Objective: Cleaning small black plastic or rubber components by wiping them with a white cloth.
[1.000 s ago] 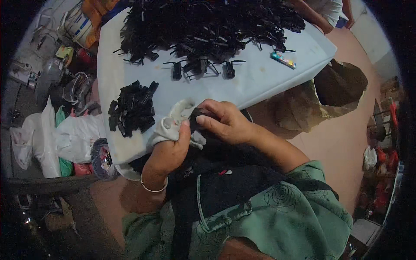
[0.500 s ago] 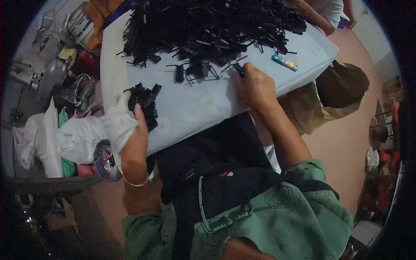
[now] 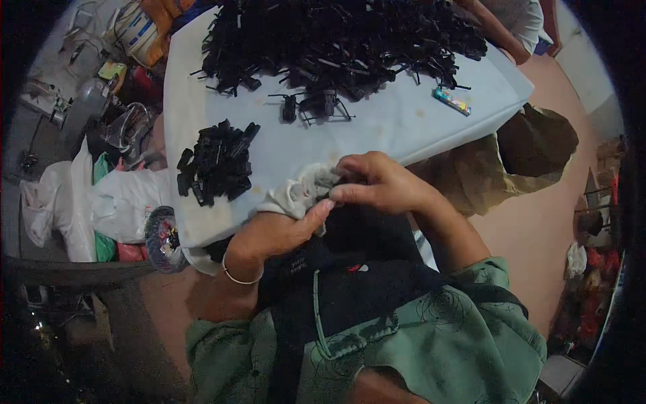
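Note:
My left hand [image 3: 286, 232], its fingers covered by a worn whitish glove [image 3: 296, 195] and its thumb bare, is closed in front of me at the table's near edge. My right hand [image 3: 380, 183] meets it there, thumb and fingers pinched together. A small black plastic part lies between them, mostly hidden by the fingers. To the left of the hands sits a small heap of short black plastic pieces [image 3: 219, 161]. Farther off, a few black parts with thin stems [image 3: 323, 106] lie apart from a big dark pile of similar parts [image 3: 336, 40].
The table [image 3: 404, 131] has a pale covering. On its right lies a small colourful tube-shaped packet [image 3: 451, 101]. A big brown sack [image 3: 484, 168] stands open at the right. White plastic bags [image 3: 128, 209] crowd the left side. Another person's arm [image 3: 498, 30] shows at the far right.
My right hand has drawn back from the pile toward me with a black part. My left hand has left the small heap and moved right to meet it.

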`<action>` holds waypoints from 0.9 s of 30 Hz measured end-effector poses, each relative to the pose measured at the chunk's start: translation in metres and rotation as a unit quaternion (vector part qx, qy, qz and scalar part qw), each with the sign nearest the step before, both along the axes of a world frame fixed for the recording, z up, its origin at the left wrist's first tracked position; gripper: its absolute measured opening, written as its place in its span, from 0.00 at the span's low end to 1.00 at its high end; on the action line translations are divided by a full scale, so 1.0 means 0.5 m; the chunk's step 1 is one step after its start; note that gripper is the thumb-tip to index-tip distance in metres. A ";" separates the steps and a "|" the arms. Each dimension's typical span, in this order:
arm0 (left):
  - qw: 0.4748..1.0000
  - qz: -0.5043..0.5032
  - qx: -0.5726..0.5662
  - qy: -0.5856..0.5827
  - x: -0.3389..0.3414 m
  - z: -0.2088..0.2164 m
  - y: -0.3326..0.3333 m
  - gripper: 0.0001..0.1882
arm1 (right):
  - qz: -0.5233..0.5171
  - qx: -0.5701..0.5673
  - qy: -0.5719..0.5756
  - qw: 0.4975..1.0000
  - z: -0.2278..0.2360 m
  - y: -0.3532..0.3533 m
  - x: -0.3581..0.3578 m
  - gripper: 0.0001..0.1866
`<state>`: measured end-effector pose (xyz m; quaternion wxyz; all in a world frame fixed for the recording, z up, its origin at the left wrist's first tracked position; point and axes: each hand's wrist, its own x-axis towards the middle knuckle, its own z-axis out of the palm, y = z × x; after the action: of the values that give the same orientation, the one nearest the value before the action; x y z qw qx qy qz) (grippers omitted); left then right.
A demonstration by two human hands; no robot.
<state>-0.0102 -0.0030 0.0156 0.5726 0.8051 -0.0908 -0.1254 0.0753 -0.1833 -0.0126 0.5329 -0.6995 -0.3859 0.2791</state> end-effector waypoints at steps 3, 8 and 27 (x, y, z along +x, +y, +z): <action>0.997 0.053 0.003 -0.061 0.003 -0.021 -0.004 0.17 | -0.077 0.046 0.079 0.993 0.011 0.016 -0.013 0.16; 0.980 0.194 0.007 -0.051 0.007 -0.020 -0.003 0.14 | -0.049 0.137 -0.205 0.968 0.005 0.019 -0.034 0.16; 0.968 0.209 0.074 -0.119 -0.006 -0.037 -0.026 0.13 | -0.080 0.044 -0.046 0.995 -0.014 0.045 -0.043 0.15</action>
<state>-0.0134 -0.0162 -0.0028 0.5103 0.8553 0.0215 0.0873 0.0540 -0.1606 -0.0198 0.5655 -0.7159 -0.3651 0.1858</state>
